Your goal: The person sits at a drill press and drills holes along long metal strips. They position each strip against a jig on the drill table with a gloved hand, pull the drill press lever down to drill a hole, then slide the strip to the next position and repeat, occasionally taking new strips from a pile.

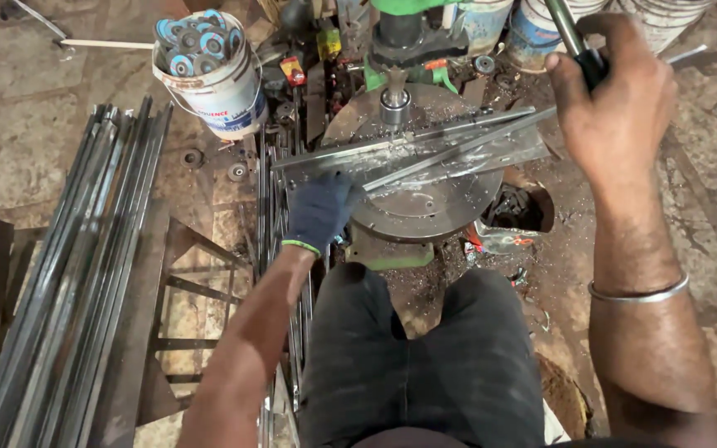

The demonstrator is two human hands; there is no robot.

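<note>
On the floor, drill press setup: person seated at a green drill press (400, 33), knees either side of the base.
Workpiece: long steel strip (408, 149) lies across the round drill table (425, 203), roughly level, running left to right under the spindle.
Left hand (321, 207): dark glove, grip closed down on the near left end of the strip, pinning it to the table edge.
Right hand (616, 95): bare, grip wrapped tight around the black feed lever (578, 46), up and to the right, well apart from the strip.
Bit: chuck (394, 99) sits right at the strip; can't tell if the tip is through.
Progress: bright swarf around the contact point suggests cutting has begun; hole looks not finished, lever not released.
Stock: bundle of steel bars (76, 265) on the floor at left, untouched.
Other: white bucket (217, 83) of blue grinding discs behind the table.
</note>
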